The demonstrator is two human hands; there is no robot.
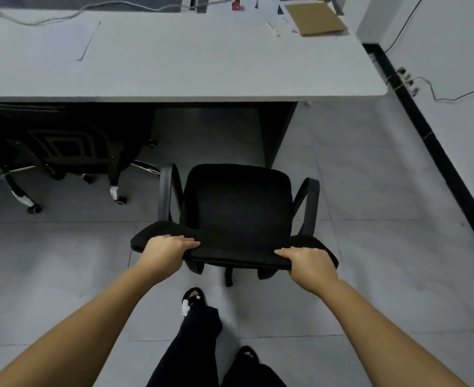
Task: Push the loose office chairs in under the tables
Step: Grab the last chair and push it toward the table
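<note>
Gripping chair [238,208] backrest top, left hand [165,251] and right hand [308,265] fingers curled shut; pushing straight, steering arms between counter [202,65] leg [275,132] and parked chair [71,146].

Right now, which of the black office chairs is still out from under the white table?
The black fabric armchair gripped at its backrest top by the left hand and right hand; the chrome-based chairs already sit under the white table.

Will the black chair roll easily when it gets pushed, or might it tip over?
The black chair probably rolls easily on the smooth tiled floor. Both hands, left hand and right hand, grip its backrest top, so a hard shove could tilt it.
</note>
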